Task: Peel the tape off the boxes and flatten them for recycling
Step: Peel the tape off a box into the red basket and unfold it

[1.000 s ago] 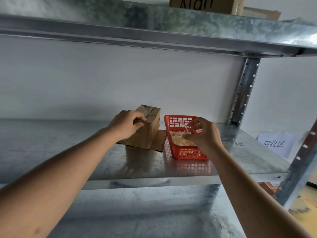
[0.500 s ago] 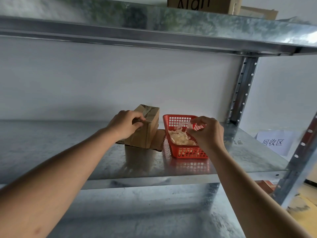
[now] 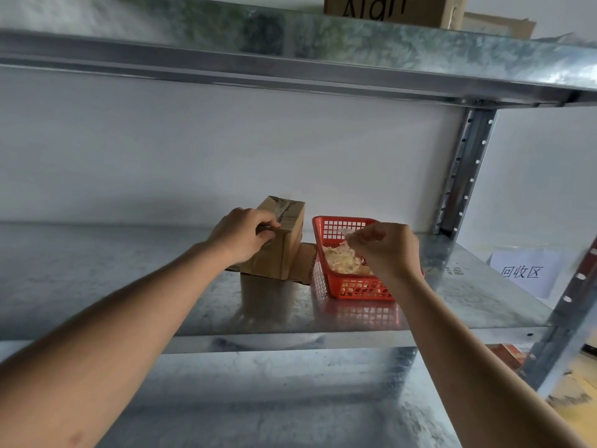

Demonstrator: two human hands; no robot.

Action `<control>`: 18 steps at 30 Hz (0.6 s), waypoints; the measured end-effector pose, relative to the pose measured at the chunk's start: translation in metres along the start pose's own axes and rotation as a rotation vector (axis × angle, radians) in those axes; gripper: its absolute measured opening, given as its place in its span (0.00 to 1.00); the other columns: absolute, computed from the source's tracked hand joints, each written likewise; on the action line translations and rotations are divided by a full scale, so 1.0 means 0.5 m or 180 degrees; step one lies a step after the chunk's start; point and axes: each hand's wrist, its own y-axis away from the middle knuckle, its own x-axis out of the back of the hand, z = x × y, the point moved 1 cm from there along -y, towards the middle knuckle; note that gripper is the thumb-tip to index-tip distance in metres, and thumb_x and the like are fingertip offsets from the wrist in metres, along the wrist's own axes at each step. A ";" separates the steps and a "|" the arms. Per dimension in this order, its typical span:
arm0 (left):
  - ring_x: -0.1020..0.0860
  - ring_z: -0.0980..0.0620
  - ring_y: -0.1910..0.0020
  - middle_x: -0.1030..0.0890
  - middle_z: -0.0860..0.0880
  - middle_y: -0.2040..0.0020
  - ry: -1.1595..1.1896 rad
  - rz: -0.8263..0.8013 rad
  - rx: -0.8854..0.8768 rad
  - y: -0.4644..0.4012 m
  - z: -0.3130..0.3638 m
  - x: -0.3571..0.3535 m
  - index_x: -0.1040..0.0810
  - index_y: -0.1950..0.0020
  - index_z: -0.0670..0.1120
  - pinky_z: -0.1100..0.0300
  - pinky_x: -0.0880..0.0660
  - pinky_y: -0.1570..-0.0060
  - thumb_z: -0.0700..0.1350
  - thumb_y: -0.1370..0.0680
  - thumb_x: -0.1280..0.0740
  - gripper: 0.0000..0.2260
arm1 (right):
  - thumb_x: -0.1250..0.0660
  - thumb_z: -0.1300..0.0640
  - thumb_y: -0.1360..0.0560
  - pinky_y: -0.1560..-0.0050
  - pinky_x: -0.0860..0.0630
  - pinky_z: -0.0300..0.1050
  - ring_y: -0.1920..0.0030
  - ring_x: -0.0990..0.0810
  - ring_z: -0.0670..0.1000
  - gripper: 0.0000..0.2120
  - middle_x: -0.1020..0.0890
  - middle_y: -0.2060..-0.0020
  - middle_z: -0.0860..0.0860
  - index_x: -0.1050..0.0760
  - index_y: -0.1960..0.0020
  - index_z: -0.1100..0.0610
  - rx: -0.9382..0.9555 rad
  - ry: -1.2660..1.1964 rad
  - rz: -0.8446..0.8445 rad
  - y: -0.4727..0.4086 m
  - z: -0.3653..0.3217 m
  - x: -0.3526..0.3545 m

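1. A small cardboard box point(image 3: 280, 245) is stood upright on the metal shelf point(image 3: 161, 279), and its near top edge is gripped by the left hand point(image 3: 243, 233), whose fingers are curled over it.
2. Strips of clear tape are seen across the top of the box, just beyond the left hand's knuckles.
3. A flattened piece of cardboard point(image 3: 303, 263) is laid under and beside the box, between the two hands.
4. The right hand point(image 3: 384, 247) is held above a red mesh basket point(image 3: 352, 287), which is set just to the right of the box.
5. A small scrap of clear tape point(image 3: 347, 233) is pinched between the right thumb and fingertips, over the basket's far end.
6. A crumpled heap of removed tape point(image 3: 342, 262) is seen inside the basket, below the right hand.
7. Another cardboard box point(image 3: 394, 9) is kept on the upper shelf, high above both hands.
8. A white paper sign point(image 3: 525, 273) is posted on the wall to the right of the right hand.
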 end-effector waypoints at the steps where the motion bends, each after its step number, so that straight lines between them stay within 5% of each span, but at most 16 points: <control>1: 0.18 0.46 0.44 0.14 0.50 0.43 -0.0006 -0.0004 0.0014 0.000 0.000 0.001 0.15 0.43 0.53 0.53 0.24 0.46 0.46 0.21 0.27 0.08 | 0.22 0.45 0.29 0.63 0.20 0.42 0.68 0.17 0.43 0.10 0.17 0.73 0.41 0.15 0.65 0.48 -0.0111 -0.0032 -0.0050 0.001 0.004 0.000; 6: 0.19 0.45 0.43 0.14 0.49 0.43 -0.0027 -0.0004 0.0054 -0.001 0.004 0.000 0.15 0.43 0.53 0.51 0.24 0.45 0.46 0.21 0.27 0.08 | 0.21 0.45 0.30 0.58 0.17 0.48 0.68 0.16 0.44 0.13 0.17 0.75 0.44 0.17 0.66 0.51 -0.0439 0.0256 -0.0068 0.004 0.032 0.012; 10: 0.19 0.44 0.44 0.15 0.49 0.43 -0.0057 -0.0024 0.0071 -0.001 0.009 -0.001 0.15 0.43 0.53 0.50 0.23 0.45 0.47 0.21 0.27 0.07 | 0.19 0.49 0.34 0.68 0.33 0.38 0.62 0.19 0.48 0.13 0.17 0.64 0.45 0.23 0.59 0.49 -0.0292 0.0777 0.0072 0.005 0.030 0.026; 18: 0.19 0.43 0.43 0.15 0.47 0.42 -0.0068 -0.0017 0.0117 0.008 0.019 0.003 0.15 0.41 0.52 0.49 0.23 0.44 0.46 0.21 0.27 0.08 | 0.27 0.57 0.27 0.62 0.26 0.42 0.59 0.20 0.49 0.04 0.15 0.55 0.50 0.13 0.56 0.54 0.0621 0.1092 -0.0247 0.013 0.021 0.014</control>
